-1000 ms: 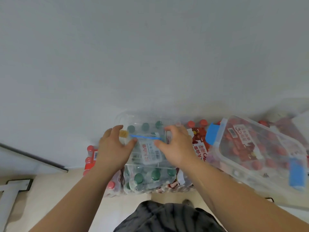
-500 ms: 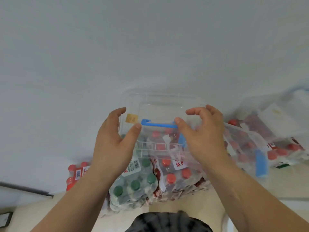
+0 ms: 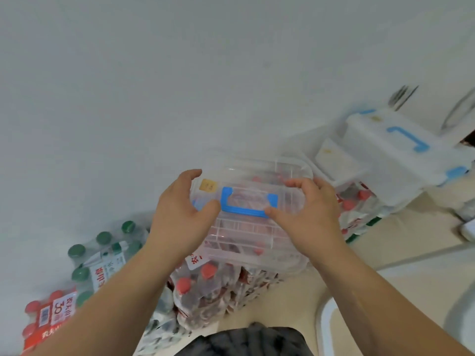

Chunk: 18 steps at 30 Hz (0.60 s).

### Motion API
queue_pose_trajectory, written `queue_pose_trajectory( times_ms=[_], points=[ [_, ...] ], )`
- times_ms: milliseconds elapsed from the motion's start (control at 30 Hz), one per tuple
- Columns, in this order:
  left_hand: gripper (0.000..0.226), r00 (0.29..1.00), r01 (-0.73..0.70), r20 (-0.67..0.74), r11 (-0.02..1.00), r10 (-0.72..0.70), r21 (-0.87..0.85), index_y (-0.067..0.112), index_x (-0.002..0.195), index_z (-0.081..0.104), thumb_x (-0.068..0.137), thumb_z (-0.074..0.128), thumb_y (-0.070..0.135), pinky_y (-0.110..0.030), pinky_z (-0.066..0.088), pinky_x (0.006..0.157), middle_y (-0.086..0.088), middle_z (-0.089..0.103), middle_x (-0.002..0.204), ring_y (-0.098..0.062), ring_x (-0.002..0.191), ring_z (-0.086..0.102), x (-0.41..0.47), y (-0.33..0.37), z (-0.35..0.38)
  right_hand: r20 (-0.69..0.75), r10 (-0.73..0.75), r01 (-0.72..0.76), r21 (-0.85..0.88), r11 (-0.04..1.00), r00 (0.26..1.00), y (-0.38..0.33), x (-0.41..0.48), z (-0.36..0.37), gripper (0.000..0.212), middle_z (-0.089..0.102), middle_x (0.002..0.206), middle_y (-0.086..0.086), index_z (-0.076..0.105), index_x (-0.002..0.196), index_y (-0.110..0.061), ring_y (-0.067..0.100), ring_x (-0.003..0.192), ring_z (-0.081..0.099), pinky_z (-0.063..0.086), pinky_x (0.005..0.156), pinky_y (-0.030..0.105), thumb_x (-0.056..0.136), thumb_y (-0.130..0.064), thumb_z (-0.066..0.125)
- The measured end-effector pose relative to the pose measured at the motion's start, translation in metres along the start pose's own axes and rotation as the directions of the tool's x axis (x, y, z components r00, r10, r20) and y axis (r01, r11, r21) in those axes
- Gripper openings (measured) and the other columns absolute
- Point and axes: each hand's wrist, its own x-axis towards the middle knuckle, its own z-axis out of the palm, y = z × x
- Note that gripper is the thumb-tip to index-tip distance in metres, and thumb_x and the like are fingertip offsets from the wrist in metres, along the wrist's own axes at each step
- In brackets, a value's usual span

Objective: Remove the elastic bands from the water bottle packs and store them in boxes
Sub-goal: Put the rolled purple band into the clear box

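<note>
Here, left hand [image 3: 180,214] and right hand [image 3: 311,217] tight around the clear box [image 3: 246,235] over bottle packs [image 3: 205,286].

soft, even, shadowless light; whole frame slightly motion-blurred, right edge smeared, wide-angle bending at edges.

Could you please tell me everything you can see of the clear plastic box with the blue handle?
The clear plastic box is a see-through ribbed case with its lid on. A blue handle lies folded flat on the lid, with a small yellow sticker beside it. The left hand and right hand hold its two ends, keeping it over packs of red-capped bottles that show through it.
</note>
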Motion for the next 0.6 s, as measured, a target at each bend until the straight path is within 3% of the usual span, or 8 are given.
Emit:
queue_pose_trajectory(
  times_ms=[133, 200, 267, 367, 467, 600],
  points=[
    [0.056, 0.999, 0.01, 0.031, 0.996, -0.013, 0.085, 0.037, 0.139, 0.043, 0.087, 0.062, 0.044, -0.034, 0.04, 0.09, 0.006, 0.055, 0.137, -0.018, 0.124, 0.052, 0.003, -0.002, 0.022, 0.048, 0.007, -0.01, 0.06, 0.998, 0.999, 0.028, 0.0, -0.009, 0.046, 0.041, 0.144, -0.001, 0.053, 0.112, -0.043, 0.018, 0.14, 0.035, 0.031, 0.107, 0.03, 0.078, -0.041, 0.084],
    [0.056, 1.0, 0.016, 0.016, 0.991, -0.018, 0.136, 0.038, 0.138, 0.043, 0.086, 0.059, 0.051, -0.032, 0.042, 0.084, 0.004, 0.058, 0.128, -0.013, 0.114, 0.054, 0.001, -0.007, 0.026, 0.059, 0.006, -0.012, 0.09, 0.996, 0.998, 0.038, -0.004, -0.009, 0.042, 0.044, 0.14, -0.004, 0.054, 0.112, -0.042, 0.015, 0.134, 0.036, 0.029, 0.101, 0.025, 0.081, -0.034, 0.082],
    [0.056, 1.0, 0.029, -0.002, 0.986, -0.029, 0.164, 0.04, 0.137, 0.043, 0.086, 0.057, 0.057, -0.029, 0.045, 0.078, 0.006, 0.058, 0.123, -0.005, 0.102, 0.055, -0.004, -0.012, 0.028, 0.071, 0.0, -0.008, 0.11, 0.994, 0.998, 0.046, -0.01, -0.005, 0.039, 0.045, 0.14, -0.004, 0.055, 0.111, -0.042, 0.016, 0.136, 0.037, 0.031, 0.105, 0.027, 0.085, -0.027, 0.08],
    [0.056, 0.999, 0.048, -0.023, 0.984, -0.044, 0.169, 0.036, 0.138, 0.046, 0.088, 0.057, 0.061, -0.04, 0.046, 0.096, 0.005, 0.058, 0.136, -0.018, 0.123, 0.053, -0.011, -0.022, 0.032, 0.086, -0.007, -0.003, 0.12, 0.993, 0.996, 0.056, -0.018, 0.003, 0.037, 0.044, 0.142, -0.008, 0.055, 0.11, -0.044, 0.016, 0.141, 0.037, 0.03, 0.113, 0.029, 0.088, -0.023, 0.077],
    [0.058, 0.999, 0.046, -0.015, 0.98, -0.044, 0.192, 0.032, 0.14, 0.047, 0.091, 0.055, 0.063, -0.043, 0.045, 0.102, 0.004, 0.055, 0.14, -0.02, 0.128, 0.05, -0.015, -0.028, 0.034, 0.093, 0.004, -0.017, 0.137, 0.99, 0.996, 0.064, -0.018, 0.008, 0.032, 0.04, 0.139, -0.016, 0.059, 0.112, -0.041, 0.011, 0.142, 0.036, 0.03, 0.114, 0.028, 0.09, -0.023, 0.076],
    [0.059, 0.999, 0.012, 0.034, 0.969, -0.021, 0.248, 0.023, 0.143, 0.047, 0.093, 0.061, 0.049, -0.04, 0.039, 0.109, 0.0, 0.052, 0.145, -0.021, 0.134, 0.046, -0.012, -0.04, 0.037, 0.046, -0.006, -0.002, 0.171, 0.985, 0.999, 0.073, -0.013, 0.014, 0.034, 0.042, 0.135, -0.019, 0.06, 0.113, -0.04, 0.005, 0.135, 0.039, 0.023, 0.102, 0.008, 0.091, -0.019, 0.074]
  ],
)
